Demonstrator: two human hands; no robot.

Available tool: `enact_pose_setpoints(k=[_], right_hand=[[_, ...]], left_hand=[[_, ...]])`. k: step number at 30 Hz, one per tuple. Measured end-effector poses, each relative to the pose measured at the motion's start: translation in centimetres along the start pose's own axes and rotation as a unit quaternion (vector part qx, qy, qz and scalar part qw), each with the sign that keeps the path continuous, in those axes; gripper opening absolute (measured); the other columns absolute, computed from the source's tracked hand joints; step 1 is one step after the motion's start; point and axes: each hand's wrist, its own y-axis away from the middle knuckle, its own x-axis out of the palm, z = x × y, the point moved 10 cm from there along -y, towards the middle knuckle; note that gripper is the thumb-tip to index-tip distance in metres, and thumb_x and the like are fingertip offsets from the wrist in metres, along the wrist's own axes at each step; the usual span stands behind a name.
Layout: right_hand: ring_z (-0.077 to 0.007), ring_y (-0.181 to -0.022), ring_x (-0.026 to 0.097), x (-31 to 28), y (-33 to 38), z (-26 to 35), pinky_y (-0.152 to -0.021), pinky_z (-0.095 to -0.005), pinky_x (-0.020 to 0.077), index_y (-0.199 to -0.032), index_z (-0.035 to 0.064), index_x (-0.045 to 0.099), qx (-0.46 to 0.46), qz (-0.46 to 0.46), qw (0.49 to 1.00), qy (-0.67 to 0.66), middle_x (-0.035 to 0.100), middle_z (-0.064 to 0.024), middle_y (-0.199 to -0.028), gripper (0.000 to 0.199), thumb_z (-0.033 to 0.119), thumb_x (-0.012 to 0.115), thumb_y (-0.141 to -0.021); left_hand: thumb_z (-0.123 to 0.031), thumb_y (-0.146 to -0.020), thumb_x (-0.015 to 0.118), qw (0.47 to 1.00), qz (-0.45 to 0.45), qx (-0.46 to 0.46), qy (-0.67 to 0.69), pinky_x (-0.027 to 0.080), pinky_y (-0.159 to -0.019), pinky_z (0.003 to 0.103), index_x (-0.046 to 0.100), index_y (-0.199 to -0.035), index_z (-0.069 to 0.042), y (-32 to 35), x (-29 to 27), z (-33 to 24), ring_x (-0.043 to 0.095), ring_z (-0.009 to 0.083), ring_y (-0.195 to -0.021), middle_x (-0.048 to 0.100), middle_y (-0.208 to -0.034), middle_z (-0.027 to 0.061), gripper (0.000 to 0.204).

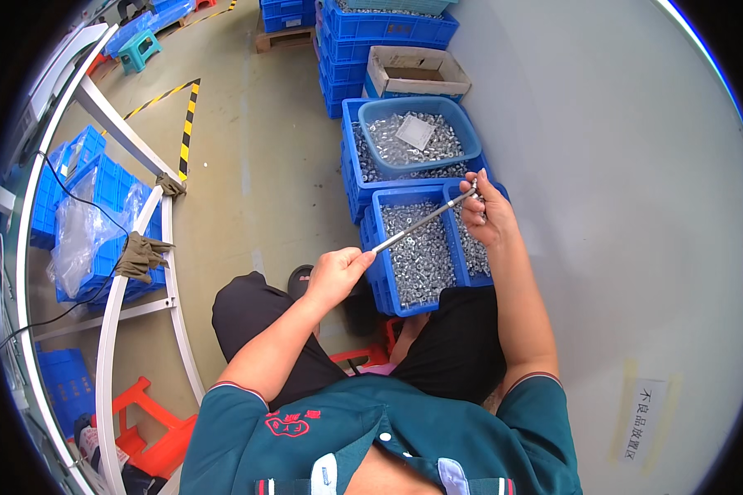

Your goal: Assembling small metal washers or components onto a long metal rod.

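My left hand (336,273) grips the near end of a thin metal rod (421,222) that slants up to the right. My right hand (487,213) pinches the rod's far tip, where a small metal piece sits between the fingers. Both hands hover over a blue crate (381,256) full of small shiny metal parts, standing on the floor just past my knees. Beside it on the right a second blue bin (456,195) holds more of the same parts.
Behind the crates a round blue tub (371,132) of parts with a clear bag on top rests on another crate. A cardboard box (417,73) and stacked blue crates (388,29) stand further back. A white metal frame (111,297) with gloves hung on it is to my left. A grey wall (619,206) is on my right.
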Motion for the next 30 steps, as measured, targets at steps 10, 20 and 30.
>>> enact_pose_setpoints(k=[10, 20, 30], right_hand=[[-0.0035, -0.045, 0.039, 0.5, 0.1, 0.1, -0.034, -0.0173, 0.0274, -0.097, 0.0056, 0.053, -0.023, -0.019, 0.999, 0.012, 0.062, -0.0094, -0.090, 0.016, 0.021, 0.054, -0.092], [-0.0057, -0.048, 0.042, 0.4, -0.3, 0.0, -0.035, -0.0184, 0.0294, -0.100, 0.0036, 0.053, -0.025, 0.018, 0.998, -0.051, 0.062, -0.0118, -0.099, 0.018, 0.020, 0.049, -0.093], [-0.0081, -0.049, 0.046, 1.6, 0.3, 1.6, -0.036, -0.0197, 0.0314, -0.102, 0.0023, 0.050, -0.150, -0.007, 0.985, 0.083, 0.061, -0.0184, -0.099, 0.017, 0.016, 0.048, -0.093]], left_hand=[[-0.041, -0.088, 0.054, 1.000, -0.006, -0.001, 0.025, 0.034, -0.048, 0.032, 0.050, -0.064, -0.003, -0.3, 0.3, 0.6, 0.038, 0.0130, -0.049, 0.041, -0.051, 0.0054, 0.046], [-0.040, -0.088, 0.054, 0.997, 0.013, -0.004, 0.080, 0.033, -0.049, 0.029, 0.051, -0.064, -0.002, -0.4, 1.2, 1.0, 0.037, 0.0079, -0.052, 0.040, -0.052, -0.0001, 0.046], [-0.038, -0.090, 0.054, 0.991, 0.029, -0.003, 0.133, 0.033, -0.049, 0.027, 0.053, -0.065, -0.003, -0.3, 2.1, 0.7, 0.038, 0.0064, -0.053, 0.042, -0.055, -0.0036, 0.043]])
